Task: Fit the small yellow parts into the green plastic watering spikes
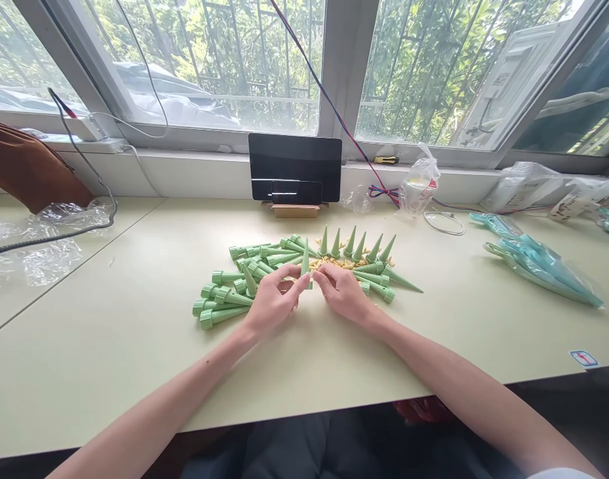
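A heap of green plastic cones (pixel 234 286) lies on the pale table (pixel 109 346), with several more cones (pixel 357 245) standing upright in a row behind. Small yellow pieces (pixel 334 263) are scattered between them. My left hand (pixel 271 303) pinches one green cone (pixel 305 263) held upright, point up. My right hand (pixel 341 289) meets it at the cone's base, fingers pinched together; what they hold is too small to make out.
A dark tablet (pixel 295 166) on a wooden stand leans at the window sill. Bags of teal plastic parts (pixel 538 263) lie at the right. Clear plastic wrap (pixel 34 246) and a black cable (pixel 84 173) lie at the left. A plastic bag (pixel 420 183) stands behind.
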`<state>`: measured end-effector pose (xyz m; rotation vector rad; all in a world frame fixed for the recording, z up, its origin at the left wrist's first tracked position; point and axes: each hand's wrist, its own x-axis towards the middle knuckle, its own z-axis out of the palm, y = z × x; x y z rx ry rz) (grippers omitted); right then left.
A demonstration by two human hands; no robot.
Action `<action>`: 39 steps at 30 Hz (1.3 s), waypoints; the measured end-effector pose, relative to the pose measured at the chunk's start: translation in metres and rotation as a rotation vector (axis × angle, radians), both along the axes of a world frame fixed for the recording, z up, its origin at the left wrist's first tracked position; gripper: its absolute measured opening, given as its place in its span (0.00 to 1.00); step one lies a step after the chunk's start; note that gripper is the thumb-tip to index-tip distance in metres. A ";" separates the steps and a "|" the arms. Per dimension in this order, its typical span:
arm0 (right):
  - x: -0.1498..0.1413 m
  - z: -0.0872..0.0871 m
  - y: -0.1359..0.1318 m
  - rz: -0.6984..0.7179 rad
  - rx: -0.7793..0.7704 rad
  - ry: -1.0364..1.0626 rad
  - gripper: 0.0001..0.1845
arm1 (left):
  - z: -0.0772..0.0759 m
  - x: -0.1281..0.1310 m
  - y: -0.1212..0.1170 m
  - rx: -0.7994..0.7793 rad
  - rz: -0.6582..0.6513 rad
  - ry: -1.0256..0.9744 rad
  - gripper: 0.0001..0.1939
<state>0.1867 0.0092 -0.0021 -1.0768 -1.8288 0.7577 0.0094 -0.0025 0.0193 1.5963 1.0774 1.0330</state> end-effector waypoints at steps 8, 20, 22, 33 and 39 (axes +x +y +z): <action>-0.001 -0.003 0.000 0.023 -0.004 -0.013 0.23 | -0.001 -0.001 0.001 -0.011 -0.019 -0.018 0.19; -0.002 0.000 -0.001 0.052 -0.068 0.036 0.26 | -0.004 0.000 0.002 0.037 -0.023 -0.064 0.16; -0.003 0.000 -0.001 0.054 -0.072 0.039 0.26 | -0.004 0.000 0.002 0.040 -0.023 -0.058 0.17; -0.002 0.003 -0.005 0.065 -0.026 -0.002 0.22 | -0.001 0.001 0.001 0.029 0.037 -0.046 0.15; -0.003 0.005 -0.007 0.090 -0.016 0.011 0.13 | 0.004 0.001 0.001 -0.002 0.118 -0.056 0.15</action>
